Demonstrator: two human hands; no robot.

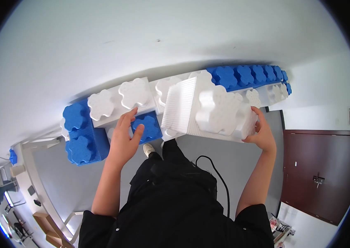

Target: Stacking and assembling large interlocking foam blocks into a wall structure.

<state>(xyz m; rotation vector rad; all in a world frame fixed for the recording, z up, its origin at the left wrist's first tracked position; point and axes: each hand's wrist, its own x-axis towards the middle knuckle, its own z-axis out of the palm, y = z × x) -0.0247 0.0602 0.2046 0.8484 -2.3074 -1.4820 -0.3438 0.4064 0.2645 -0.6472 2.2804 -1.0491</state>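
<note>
A large white foam building block [218,111] with lobed studs is tilted in front of the wall of blocks, nearer to me than the stack. My right hand [261,133] grips its right end, thumb below and fingers above. My left hand [126,141] is raised with fingers and thumb apart, holding nothing. It is in front of a small blue foam block [147,127] with one stud showing; I cannot tell whether it touches that block. Just above my left hand, a white block [117,100] tops this part of the stack.
Blue blocks [85,133] form the stack's left end, and a blue row [249,76] tops its right part against the white wall [162,31]. A black cable [221,179] hangs beside me. To the right is a dark red door [317,167]; at lower left lies an open cardboard box [49,229].
</note>
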